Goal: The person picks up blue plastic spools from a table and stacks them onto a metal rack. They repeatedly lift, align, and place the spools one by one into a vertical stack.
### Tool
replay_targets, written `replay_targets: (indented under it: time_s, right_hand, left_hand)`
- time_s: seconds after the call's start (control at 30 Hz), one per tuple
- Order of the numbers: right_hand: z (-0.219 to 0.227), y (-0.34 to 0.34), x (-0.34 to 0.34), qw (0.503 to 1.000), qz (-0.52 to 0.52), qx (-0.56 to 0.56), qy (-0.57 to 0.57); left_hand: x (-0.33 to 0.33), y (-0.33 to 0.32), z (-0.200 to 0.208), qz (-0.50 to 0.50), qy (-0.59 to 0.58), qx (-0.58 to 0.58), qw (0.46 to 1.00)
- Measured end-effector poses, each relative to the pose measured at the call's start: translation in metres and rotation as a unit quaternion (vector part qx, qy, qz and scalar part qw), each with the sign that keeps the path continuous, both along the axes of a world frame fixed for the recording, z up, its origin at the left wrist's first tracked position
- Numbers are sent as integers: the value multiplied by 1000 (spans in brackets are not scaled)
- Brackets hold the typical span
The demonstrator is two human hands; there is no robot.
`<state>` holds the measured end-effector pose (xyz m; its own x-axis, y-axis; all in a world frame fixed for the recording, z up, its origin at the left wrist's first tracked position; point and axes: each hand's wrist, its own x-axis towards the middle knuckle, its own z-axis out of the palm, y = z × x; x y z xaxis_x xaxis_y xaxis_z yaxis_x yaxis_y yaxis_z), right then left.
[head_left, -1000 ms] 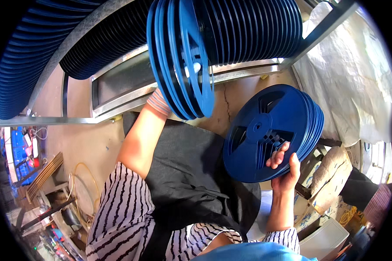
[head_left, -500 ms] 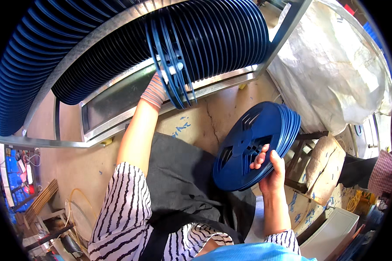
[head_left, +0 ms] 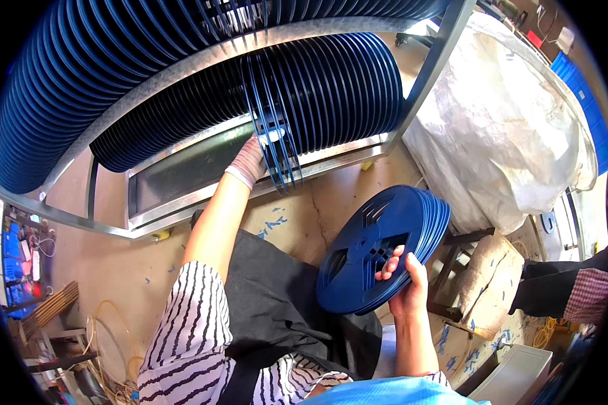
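Rack (head_left: 439, 71) of bare metal fills the far side, its long rails seeming to keep the blue reels on edge and stop them rolling off. The upper row (head_left: 54, 94) sweeps to the left; the lower row (head_left: 338, 94) sits packed face to face, probably to save room. Far right, a big pale sack (head_left: 500, 128) bulges beside the rack's post. The person leans in from the near side, a black apron (head_left: 270, 290) across the lap, and a padded stool (head_left: 486, 287) stands to the right.

Between lap and sack is a stack (head_left: 368, 241) of blue reels, tilted. The right hand (head_left: 405, 280) grips it, fingers hooked through a cut-out and thumb by the rim, likely so the reels stay together; I can't tell whether the apron takes any weight. Some looser reels (head_left: 270, 101) lean toward the near side of the lower row, overhanging the rail. The left hand (head_left: 255, 155), in a striped-cuff glove, closes around their near part, fingertips showing beyond, seemingly to keep them as one bunch. Blue scraps (head_left: 473, 358) litter the floor, near right.
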<state>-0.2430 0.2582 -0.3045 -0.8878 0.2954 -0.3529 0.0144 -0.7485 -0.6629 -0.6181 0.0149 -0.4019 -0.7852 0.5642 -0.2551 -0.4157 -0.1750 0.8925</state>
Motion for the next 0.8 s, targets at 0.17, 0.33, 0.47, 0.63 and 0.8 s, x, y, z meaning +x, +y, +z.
replay_targets:
  time_s: [0.17,0.33,0.47,0.63,0.8]
  right_hand:
    - [-7,1,0,1000,3,17,-13]
    - [-8,2,-3,1000,0,3,-15]
    - [-9,3,-7,1000,5,0,-16]
    - [-14,5,-9,1000,17,3,-25]
    - [-20,6,-13,999,20,-7,-36]
  left_hand:
    - [10,1,8,32,-102,71,992]
    - [33,2,32,71,-98,153,981]
    - [38,-11,44,71,-88,175,978]
    - [38,-25,46,40,-22,122,991]
    - [36,-32,49,-13,60,49,997]
